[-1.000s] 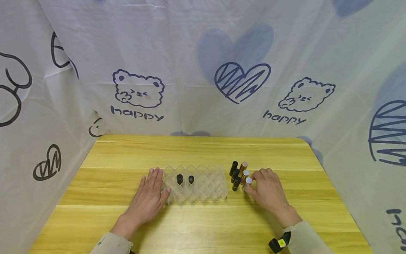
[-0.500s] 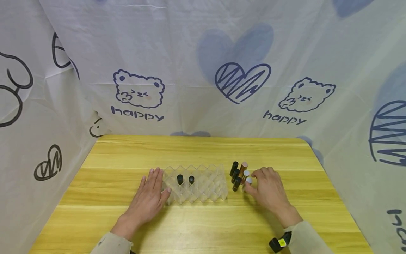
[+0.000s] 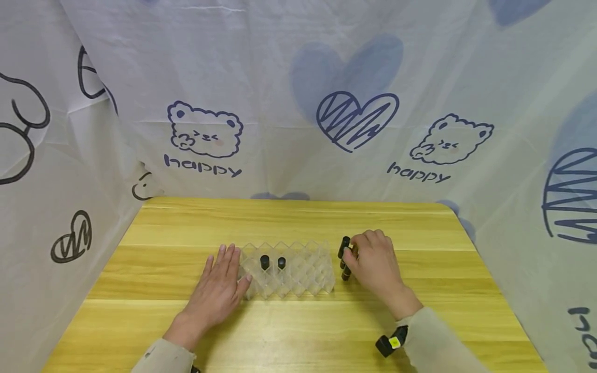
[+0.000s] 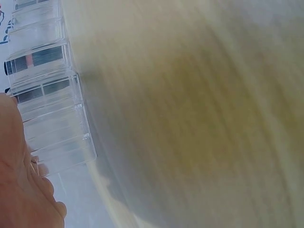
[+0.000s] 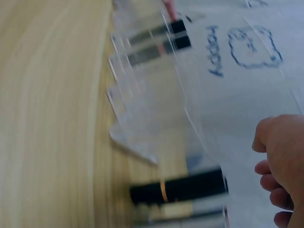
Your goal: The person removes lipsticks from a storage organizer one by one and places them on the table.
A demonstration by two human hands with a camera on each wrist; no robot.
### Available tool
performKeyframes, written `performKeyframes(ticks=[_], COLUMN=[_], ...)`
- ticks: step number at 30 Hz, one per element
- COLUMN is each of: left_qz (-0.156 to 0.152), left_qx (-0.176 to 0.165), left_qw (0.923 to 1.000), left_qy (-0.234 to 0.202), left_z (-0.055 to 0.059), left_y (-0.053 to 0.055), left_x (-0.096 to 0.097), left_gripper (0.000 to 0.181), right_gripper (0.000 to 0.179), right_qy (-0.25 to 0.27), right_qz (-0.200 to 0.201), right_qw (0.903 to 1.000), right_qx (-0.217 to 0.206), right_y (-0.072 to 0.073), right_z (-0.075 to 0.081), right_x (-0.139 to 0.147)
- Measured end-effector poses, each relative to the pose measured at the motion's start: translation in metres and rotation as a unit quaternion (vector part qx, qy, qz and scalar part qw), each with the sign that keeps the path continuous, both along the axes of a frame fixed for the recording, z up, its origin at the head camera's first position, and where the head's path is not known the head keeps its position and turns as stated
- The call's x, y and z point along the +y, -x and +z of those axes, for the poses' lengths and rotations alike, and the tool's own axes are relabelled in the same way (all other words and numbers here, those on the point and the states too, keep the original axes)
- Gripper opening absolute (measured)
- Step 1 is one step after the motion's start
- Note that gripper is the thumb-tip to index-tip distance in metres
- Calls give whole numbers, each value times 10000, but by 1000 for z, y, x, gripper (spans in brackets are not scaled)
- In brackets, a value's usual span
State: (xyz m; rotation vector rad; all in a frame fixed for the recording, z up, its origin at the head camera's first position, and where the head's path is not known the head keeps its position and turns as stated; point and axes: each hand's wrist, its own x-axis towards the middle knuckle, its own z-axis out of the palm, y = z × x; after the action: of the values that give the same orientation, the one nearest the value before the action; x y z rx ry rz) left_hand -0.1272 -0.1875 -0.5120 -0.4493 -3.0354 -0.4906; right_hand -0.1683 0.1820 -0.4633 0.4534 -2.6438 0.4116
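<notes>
My left hand (image 3: pixel 215 292) rests against the left end of a clear lipstick holder (image 3: pixel 305 269) with diamond-shaped compartments, fingers straight and thumb along its near side. Two black-capped lipsticks (image 3: pixel 265 262) stand upright in it. Just right of the holder, my right hand (image 3: pixel 379 265) hovers over a cluster of lipsticks, thumb and fingers loosely bent near the caps. The black lipsticks (image 3: pixel 344 247) at the cluster's left stay partly visible; the hand hides the others in the head view. In the right wrist view, a gap separates its fingers from a gold-banded black lipstick (image 5: pixel 190 189).
Everything stands on a yellow wood-grain table (image 3: pixel 289 331). A white cloth (image 3: pixel 280 62) printed with hearts and bears hangs behind it and along both sides.
My right hand has moved left and slightly away from me, from the white-topped lipstick at the right to above the cluster's middle. The left hand and holder have stayed put.
</notes>
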Motion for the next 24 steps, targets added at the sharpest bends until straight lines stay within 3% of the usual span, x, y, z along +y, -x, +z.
performKeyframes(ticks=[10,18,24], left_qz=[-12,-28,-53], left_qx=[116,157,140], left_qw=[9996,9993,9993], left_qy=[259,345,342], left_z=[3,4,5], left_y=[2,1,1], left_x=[0,0,0], left_gripper=[76,75,75], right_gripper=[13,16,20], right_qy=[-403,-427,-589], right_qz=[997,1265,1411], right_qw=[9920,9903,9874], right_qx=[658,377,395], right_y=[-2,-2,-1], right_z=[-16,-18,-18], right_x=[-53,-83,-99])
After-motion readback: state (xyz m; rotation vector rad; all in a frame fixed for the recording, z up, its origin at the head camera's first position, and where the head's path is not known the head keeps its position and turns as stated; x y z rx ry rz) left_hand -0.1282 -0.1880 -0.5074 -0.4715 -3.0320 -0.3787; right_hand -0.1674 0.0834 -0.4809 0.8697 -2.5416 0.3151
